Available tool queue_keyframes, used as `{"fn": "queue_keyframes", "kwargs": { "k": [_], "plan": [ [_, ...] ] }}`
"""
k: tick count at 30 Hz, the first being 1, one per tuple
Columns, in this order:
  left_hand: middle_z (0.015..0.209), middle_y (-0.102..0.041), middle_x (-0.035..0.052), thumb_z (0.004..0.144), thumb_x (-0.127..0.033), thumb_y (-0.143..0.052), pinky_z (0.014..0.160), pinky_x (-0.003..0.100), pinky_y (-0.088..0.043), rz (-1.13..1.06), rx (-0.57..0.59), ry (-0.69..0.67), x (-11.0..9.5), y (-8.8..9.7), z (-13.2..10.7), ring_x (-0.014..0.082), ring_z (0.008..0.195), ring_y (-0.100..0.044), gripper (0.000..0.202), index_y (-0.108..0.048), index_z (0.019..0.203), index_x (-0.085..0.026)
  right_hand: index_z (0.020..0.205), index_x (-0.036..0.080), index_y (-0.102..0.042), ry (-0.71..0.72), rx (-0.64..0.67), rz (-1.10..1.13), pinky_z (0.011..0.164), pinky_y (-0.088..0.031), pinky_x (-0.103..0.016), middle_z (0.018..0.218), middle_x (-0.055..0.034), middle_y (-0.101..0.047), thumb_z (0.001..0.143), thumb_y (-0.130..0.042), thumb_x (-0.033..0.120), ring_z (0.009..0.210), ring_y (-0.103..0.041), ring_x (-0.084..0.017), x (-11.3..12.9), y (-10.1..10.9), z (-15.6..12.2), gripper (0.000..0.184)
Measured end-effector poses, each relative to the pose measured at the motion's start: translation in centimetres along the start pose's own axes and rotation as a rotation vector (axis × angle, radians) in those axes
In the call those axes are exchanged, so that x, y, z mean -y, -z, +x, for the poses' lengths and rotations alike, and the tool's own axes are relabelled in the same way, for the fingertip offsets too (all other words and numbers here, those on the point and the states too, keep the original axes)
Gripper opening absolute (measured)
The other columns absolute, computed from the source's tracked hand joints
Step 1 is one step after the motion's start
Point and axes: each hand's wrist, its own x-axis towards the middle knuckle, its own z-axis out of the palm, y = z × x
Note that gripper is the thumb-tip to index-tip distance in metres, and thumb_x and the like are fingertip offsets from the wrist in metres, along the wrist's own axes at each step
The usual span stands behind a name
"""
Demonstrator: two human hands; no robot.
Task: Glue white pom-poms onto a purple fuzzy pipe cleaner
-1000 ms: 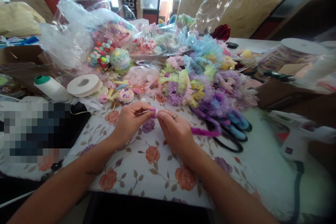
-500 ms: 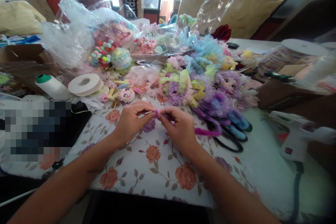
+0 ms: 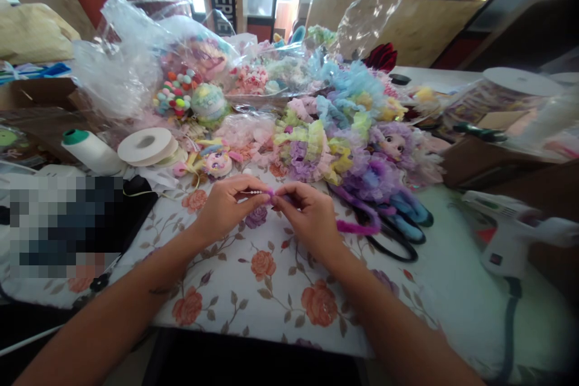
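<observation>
My left hand [image 3: 230, 208] and my right hand [image 3: 310, 217] meet above the floral tablecloth, fingertips pinched together. Between them sits a small tuft of purple pipe cleaner [image 3: 271, 194]. A short row of white beads [image 3: 256, 192] shows between the left thumb and forefinger. Past the right hand, a magenta-purple fuzzy length [image 3: 359, 228] curves over the cloth; whether it joins the pinched tuft is hidden. Just beyond lies a lilac-haired doll [image 3: 392, 143] among ruffles, with a black loop [image 3: 398, 247] beside its blue fuzzy legs.
A glue gun [image 3: 502, 232] stands at the right beside a cardboard box [image 3: 479, 163]. To the left are a ribbon roll [image 3: 147, 146], a thread cone [image 3: 93, 151] and a small doll head [image 3: 217, 163]. Ruffled ribbons [image 3: 307, 148] and clear plastic bags [image 3: 117, 60] heap up behind.
Both hands keep their pinch at nearly the same spot. The bead row between the left fingers looks slightly straighter; the view has shifted very little.
</observation>
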Motion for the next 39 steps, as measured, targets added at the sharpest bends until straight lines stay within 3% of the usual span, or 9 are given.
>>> {"fn": "queue_keyframes", "kwargs": {
  "k": [4,12,21,28,31,35,39],
  "plan": [
    [0.095,-0.072,0.0070,0.072,-0.029,-0.080,0.082,0.032,-0.057,-0.059,0.004,0.020,0.1,-0.2,0.0,0.0209,0.091,-0.068,0.022,-0.073,0.090,-0.019,0.079,0.018,-0.067,-0.027,-0.020,0.058,0.052,-0.047,-0.025,0.064,-0.0016,-0.068,0.081,-0.069,0.027,0.058,-0.062,-0.015,-0.1,-0.1,0.1,0.010],
    [0.086,-0.072,0.0059,0.073,-0.034,-0.078,0.076,0.032,-0.060,-0.093,0.015,0.102,-0.3,0.1,0.3,0.0200,0.082,-0.069,0.020,-0.073,0.085,-0.018,0.080,0.018,-0.067,-0.069,0.040,0.177,0.054,-0.052,-0.026,0.064,-0.0017,-0.069,0.080,-0.071,0.033,0.058,-0.065,-0.015,0.3,-0.1,0.0,0.016],
    [0.084,-0.071,0.0060,0.076,-0.028,-0.075,0.072,0.029,-0.059,-0.099,0.088,0.075,-0.4,0.3,0.3,0.0179,0.080,-0.068,0.015,-0.075,0.087,-0.018,0.085,0.016,-0.073,-0.232,0.163,0.348,0.053,-0.056,-0.027,0.064,-0.0016,-0.070,0.069,-0.080,0.041,0.054,-0.066,-0.015,0.2,0.8,0.9,0.030],
    [0.104,-0.066,0.0085,0.072,-0.030,-0.079,0.070,0.028,-0.059,-0.147,0.019,0.051,-0.1,0.0,0.3,0.0178,0.085,-0.068,0.016,-0.076,0.084,-0.020,0.079,0.018,-0.076,-0.202,0.094,0.330,0.049,-0.050,-0.024,0.060,0.0003,-0.068,0.071,-0.079,0.030,0.052,-0.061,-0.013,0.5,0.8,0.6,0.015],
    [0.106,-0.066,0.0089,0.073,-0.029,-0.078,0.070,0.028,-0.059,-0.157,0.051,0.066,0.1,-0.1,0.1,0.0177,0.085,-0.067,0.016,-0.077,0.086,-0.020,0.076,0.018,-0.075,-0.202,0.079,0.326,0.047,-0.047,-0.023,0.058,0.0014,-0.066,0.071,-0.079,0.029,0.051,-0.058,-0.012,0.4,0.9,0.2,0.012],
    [0.102,-0.066,0.0088,0.076,-0.028,-0.076,0.066,0.024,-0.056,-0.149,0.087,0.068,0.1,-0.4,-0.1,0.0166,0.084,-0.066,0.013,-0.078,0.086,-0.020,0.076,0.019,-0.075,-0.164,0.083,0.312,0.050,-0.047,-0.023,0.062,0.0012,-0.068,0.070,-0.080,0.026,0.054,-0.058,-0.012,-0.1,1.1,-0.2,0.010],
    [0.086,-0.066,0.0060,0.075,-0.027,-0.076,0.056,0.021,-0.052,-0.134,0.091,0.064,-0.2,-0.5,-0.2,0.0130,0.071,-0.062,0.014,-0.078,0.086,-0.019,0.075,0.021,-0.076,-0.059,0.043,0.239,0.057,-0.050,-0.025,0.067,0.0002,-0.070,0.073,-0.077,0.025,0.060,-0.062,-0.014,-0.2,1.1,-0.6,0.005]
  ]
}}
